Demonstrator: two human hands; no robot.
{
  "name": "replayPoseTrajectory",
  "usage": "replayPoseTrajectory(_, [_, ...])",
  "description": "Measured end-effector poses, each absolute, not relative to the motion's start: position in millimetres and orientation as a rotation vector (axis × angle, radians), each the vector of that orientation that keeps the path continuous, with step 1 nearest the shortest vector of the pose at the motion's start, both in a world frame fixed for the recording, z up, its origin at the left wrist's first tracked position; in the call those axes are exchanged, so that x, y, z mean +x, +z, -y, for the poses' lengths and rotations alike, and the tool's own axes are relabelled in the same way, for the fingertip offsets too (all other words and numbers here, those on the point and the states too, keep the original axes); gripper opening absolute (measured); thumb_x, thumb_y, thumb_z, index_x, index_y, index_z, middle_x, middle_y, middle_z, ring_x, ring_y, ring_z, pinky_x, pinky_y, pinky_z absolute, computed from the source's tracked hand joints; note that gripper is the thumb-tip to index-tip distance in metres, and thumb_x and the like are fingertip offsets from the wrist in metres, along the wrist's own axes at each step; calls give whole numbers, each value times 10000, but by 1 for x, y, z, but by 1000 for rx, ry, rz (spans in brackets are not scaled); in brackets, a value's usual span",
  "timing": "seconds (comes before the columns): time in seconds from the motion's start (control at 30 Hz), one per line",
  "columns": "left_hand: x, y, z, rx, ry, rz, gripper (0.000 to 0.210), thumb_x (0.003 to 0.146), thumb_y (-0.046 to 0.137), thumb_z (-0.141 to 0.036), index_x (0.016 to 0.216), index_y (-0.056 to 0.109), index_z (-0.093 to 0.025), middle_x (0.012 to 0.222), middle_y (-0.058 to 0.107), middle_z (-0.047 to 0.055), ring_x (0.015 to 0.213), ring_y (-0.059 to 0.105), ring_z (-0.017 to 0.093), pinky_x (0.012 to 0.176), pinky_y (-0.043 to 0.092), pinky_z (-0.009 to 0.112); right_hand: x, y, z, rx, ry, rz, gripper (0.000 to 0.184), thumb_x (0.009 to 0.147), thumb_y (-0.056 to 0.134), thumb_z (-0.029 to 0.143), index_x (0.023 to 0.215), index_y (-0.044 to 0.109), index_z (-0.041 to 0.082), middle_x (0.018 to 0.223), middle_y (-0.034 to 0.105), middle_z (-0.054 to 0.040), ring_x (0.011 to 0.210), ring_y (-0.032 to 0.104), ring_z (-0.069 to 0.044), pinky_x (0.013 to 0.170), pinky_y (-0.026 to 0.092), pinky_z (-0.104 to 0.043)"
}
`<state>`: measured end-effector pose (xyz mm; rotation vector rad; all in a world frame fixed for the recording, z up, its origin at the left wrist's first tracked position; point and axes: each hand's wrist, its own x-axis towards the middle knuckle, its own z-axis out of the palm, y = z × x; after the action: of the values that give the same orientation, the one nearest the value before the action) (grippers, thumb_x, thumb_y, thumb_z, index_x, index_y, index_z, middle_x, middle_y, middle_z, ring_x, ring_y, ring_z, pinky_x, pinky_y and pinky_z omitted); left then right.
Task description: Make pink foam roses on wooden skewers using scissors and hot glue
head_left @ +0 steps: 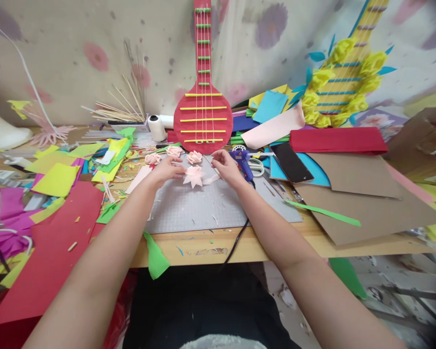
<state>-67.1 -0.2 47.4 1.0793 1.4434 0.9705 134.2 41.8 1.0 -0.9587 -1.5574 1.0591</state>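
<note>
On the grey cutting mat (181, 213) lies a pale pink paper flower (194, 176) with pointed petals. My left hand (168, 170) is just left of it, fingers stretched out and apart, the tips close to its edge; contact is hard to tell. To the flower's right, my right hand (225, 167) has thumb and fingers closed around a thin stick (205, 159). Pink paper roses sit behind the hands: one rose (194, 157) between them, another rose (174, 150) and a third rose (153, 158) further left.
A red paper lute (203, 116) stands at the back. A purple glue gun (242, 162), white-handled scissors (256, 167) and a black phone (292, 162) lie right of my hands. Brown cardboard (363, 213) covers the right side; red paper (63, 237) and coloured scraps crowd the left.
</note>
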Motion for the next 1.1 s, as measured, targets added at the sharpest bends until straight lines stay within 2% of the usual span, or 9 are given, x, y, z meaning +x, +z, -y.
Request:
replayPoseTrajectory(0.2, [-92,40,-5,1071,1049,-1506,342,582,681,-94,865,500,-159,677,607,21,667,623,159,724,495,356,149,5,-42,-1160,940,1743,98,638,474,166,732,495,182,682,517,21,612,467,-95,603,385,-235])
replayPoseTrajectory(0.37, [-93,39,-2,1193,1062,-1627,319,610,678,-170,886,518,-154,783,595,52,786,605,190,745,478,374,156,9,-36,-1287,894,1954,116,606,499,132,682,582,159,630,560,6,595,495,-100,578,373,-227])
replayPoseTrajectory(0.5, [-83,48,3,1550,1127,-1934,302,653,648,-241,913,522,-152,935,589,91,908,564,223,824,432,388,166,13,-35,-1322,847,2027,150,600,510,101,699,609,156,653,598,-2,596,518,-94,567,378,-216])
replayPoseTrajectory(0.6, [-61,51,8,1919,1158,-2054,240,701,588,-204,932,533,-169,1026,569,102,1040,507,248,915,372,399,179,17,-33,-1331,851,2027,92,607,553,116,674,606,152,640,602,-4,588,520,-96,568,386,-224])
replayPoseTrajectory(0.73, [-19,35,17,2135,796,-1873,151,769,494,-172,907,554,-190,974,592,82,878,570,215,801,417,353,204,25,-30,-1256,1135,2005,85,622,644,229,670,638,159,591,606,-6,549,527,-108,556,415,-254])
replayPoseTrajectory(0.83, [3,16,22,2191,545,-1885,191,790,450,-130,933,564,-188,951,601,98,897,567,238,786,407,358,224,31,-24,-1257,1350,1907,184,593,701,314,674,644,159,575,602,-17,530,542,-123,534,441,-278])
replayPoseTrajectory(0.9, [9,5,24,2192,540,-1957,178,791,505,-199,954,571,-176,969,584,117,954,541,265,804,399,367,236,36,-19,-1314,1427,1844,244,581,720,369,666,631,158,574,597,-27,515,535,-124,515,442,-284])
replayPoseTrajectory(0.97, [9,-2,24,2133,590,-2032,230,771,567,-293,955,582,-157,1001,558,135,1004,507,283,848,381,380,245,38,-15,-1386,1343,1817,294,614,696,436,628,593,161,535,555,-13,476,484,-103,490,415,-272])
replayPoseTrajectory(1.1, [6,-7,21,1963,672,-2084,256,728,625,-362,868,610,-148,999,527,135,1051,461,280,924,330,388,248,29,-21,-1515,844,1685,373,625,669,514,653,532,167,545,474,23,495,414,-89,508,378,-262])
